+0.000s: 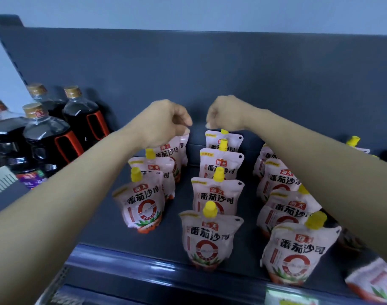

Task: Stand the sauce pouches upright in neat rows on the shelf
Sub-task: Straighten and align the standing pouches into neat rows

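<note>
we see the sauce pouches (210, 236) standing upright on the dark shelf (144, 243) in three rows that run from front to back. the middle row holds four, one behind the other, each with a yellow cap. the left row shows three clearly and a sliver of a fourth at the back. the right row shows about four, partly hidden by the right forearm. further right two more yellow caps (353, 140) peek out, and one blurred pouch (368, 280) lies tilted in the lower right corner, below the front edge.

the left hand (166, 122) is curled down over the top of the rear left pouch (184, 142); we cannot tell whether it pinches it. the right hand (225, 115) is curled just above the rear middle pouch (223, 140), and we cannot tell if it touches it.

bare lanes of shelf run between the rows, wider between left and middle. the rear pouches stand near the back panel (210, 62), and the front pouches stand just behind the front rail (133, 263). to the left, well apart from the pouches, stand at least four dark bottles (78, 119) with gold caps.
</note>
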Tool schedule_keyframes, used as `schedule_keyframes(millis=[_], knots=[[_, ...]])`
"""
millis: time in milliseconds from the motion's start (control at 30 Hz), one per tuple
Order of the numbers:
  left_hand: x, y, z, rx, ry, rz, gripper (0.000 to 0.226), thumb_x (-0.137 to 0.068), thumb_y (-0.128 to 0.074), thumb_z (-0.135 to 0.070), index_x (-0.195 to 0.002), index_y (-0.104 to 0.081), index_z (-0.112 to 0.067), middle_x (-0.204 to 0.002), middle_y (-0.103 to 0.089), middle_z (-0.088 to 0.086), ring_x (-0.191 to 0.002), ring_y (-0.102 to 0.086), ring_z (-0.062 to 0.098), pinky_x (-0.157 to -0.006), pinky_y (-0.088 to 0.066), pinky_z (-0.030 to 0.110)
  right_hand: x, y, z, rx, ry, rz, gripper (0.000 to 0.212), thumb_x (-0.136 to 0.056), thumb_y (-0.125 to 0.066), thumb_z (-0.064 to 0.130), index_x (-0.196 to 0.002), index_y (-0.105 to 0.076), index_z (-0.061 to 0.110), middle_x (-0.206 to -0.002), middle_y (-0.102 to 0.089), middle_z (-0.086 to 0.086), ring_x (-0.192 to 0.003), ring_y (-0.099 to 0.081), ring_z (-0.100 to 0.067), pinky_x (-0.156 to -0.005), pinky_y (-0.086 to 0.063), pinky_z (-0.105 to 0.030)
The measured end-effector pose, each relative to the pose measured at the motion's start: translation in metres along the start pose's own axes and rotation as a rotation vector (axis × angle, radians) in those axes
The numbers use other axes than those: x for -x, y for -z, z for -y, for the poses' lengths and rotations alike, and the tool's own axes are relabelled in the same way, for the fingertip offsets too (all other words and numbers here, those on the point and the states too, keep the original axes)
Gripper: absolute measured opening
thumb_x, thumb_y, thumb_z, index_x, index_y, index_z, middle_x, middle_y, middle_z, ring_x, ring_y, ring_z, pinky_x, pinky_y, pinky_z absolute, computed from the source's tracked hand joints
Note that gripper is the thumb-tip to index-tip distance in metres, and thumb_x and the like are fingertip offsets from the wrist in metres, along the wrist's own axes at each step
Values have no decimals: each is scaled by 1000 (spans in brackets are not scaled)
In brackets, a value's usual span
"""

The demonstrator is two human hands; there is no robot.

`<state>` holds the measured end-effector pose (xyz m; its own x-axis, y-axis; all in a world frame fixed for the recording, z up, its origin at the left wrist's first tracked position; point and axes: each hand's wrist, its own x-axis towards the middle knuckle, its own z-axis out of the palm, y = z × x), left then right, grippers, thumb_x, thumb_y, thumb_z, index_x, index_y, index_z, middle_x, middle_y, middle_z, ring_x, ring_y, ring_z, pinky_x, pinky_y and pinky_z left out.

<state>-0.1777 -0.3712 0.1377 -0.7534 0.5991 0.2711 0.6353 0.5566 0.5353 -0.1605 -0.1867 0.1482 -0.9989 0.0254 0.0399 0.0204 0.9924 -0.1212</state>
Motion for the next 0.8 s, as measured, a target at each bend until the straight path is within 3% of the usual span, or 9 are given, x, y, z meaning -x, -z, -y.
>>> schedule_keyframes(millis=[100, 167, 233, 300, 367, 433, 567, 667, 800], knots=[[22, 23, 16, -26, 17, 8, 14, -79, -72, -22, -89, -70, -13, -90, -72, 5, -78, -63, 13, -69, -46, 18, 5, -6, 38, -72, 107, 92, 25, -87, -64, 17, -108, -71, 6, -111, -71, -9, -103, -63, -25, -81, -47, -25], [40, 34, 30, -6, 57, 63, 21, -73, -75, -32, -86, -69, -16, -84, -72, -1, -73, -63, 9, -67, -47, 20, 4, -15, 60, -49, 136, 180, 31, -86, -67, 18, -116, -69, 10, -117, -68, -7, -110, -60, -25, -89, -47, -29], [60, 41, 45, 3, 136, 183, 35, -64, -79, -44, -86, -65, -20, -80, -67, -7, -67, -60, 2, -64, -48, 23, -1, -25, 76, -51, 136, 275, 38, -85, -69, 21, -121, -65, 10, -121, -66, -8, -114, -58, -26, -96, -46, -32], [75, 41, 63, -68, 208, 341, 42, -61, -81, -43, -91, -62, -21, -87, -65, -6, -78, -60, 9, -74, -49, 29, -6, -35, 89, -84, 111, 328, 38, -85, -68, 17, -121, -64, 9, -120, -66, -7, -113, -58, -24, -92, -45, -28], [86, 32, 78, -160, 209, 467, 32, -67, -80, -31, -89, -62, -17, -86, -64, -4, -79, -59, 16, -74, -46, 31, -9, -44, 99, -95, 94, 357, 26, -86, -64, 11, -111, -66, 3, -103, -66, -12, -97, -60, -27, -73, -45, -26], [92, 19, 87, -147, 174, 498, 19, -74, -72, -18, -71, -56, -8, -69, -53, 0, -65, -48, 17, -62, -37, 29, -9, -51, 108, -60, 96, 365, 16, -89, -60, 11, -98, -65, -2, -86, -56, -14, -80, -52, -25, -58, -37, -25], [96, 9, 98, -98, 125, 439, 42, -83, -61, -9, -51, -34, -13, -54, -28, -2, -51, -28, 13, -51, -22, 27, -8, -58, 119, 31, 66, 330, 27, -90, -60, 19, -66, -49, 12, -78, -47, -11, -77, -43, -23, -68, -35, -29], [98, 12, 103, -89, 73, 485, 33, -82, -64, -11, -56, -44, -7, -56, -28, -3, -53, -27, 13, -51, -24, 26, -6, -58, 124, 59, 20, 302, 42, -90, -61, 22, -57, -36, 19, -63, -39, -3, -76, -41, -23, -70, -35, -30], [103, 13, 109, -60, 14, 562, 23, -82, -66, -15, -71, -60, 4, -61, -42, -5, -58, -38, 11, -57, -35, 23, -1, -58, 130, 92, -34, 286, 42, -92, -60, 25, -58, -39, 13, -64, -40, -2, -79, -43, -23, -72, -37, -30]])
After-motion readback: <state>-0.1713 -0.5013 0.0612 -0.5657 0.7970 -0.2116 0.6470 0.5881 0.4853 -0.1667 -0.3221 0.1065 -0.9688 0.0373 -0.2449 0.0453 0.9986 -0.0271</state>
